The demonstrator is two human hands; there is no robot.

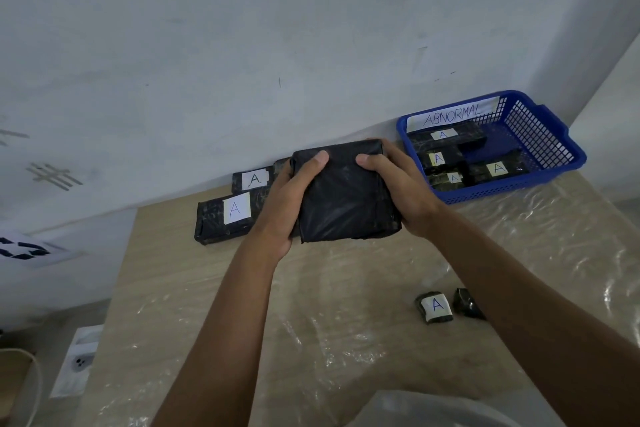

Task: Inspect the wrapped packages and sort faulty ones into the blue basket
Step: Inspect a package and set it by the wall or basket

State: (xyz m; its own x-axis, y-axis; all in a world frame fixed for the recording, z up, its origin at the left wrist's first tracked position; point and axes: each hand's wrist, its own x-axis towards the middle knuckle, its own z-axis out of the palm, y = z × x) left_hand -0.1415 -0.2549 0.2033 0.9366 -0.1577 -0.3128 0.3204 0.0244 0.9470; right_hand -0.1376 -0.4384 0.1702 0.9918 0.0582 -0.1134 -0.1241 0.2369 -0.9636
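Note:
I hold a large black wrapped package (344,194) above the table with both hands; the face toward me shows no label. My left hand (287,204) grips its left edge, thumb on top. My right hand (401,187) grips its right edge, thumb on top. The blue basket (540,135), marked ABNORMAL, stands at the back right and holds several black packages with white A labels. Two labelled black packages (225,215) (254,180) lie at the back left by the wall. A small labelled package (434,307) and a small black one (467,303) lie on the table at the right.
The wooden table (242,340) is covered with clear plastic film and stands against a white wall. Its left edge runs diagonally; beyond it on the floor lies a white packet (78,367). A pale plastic item (433,409) shows at the bottom edge.

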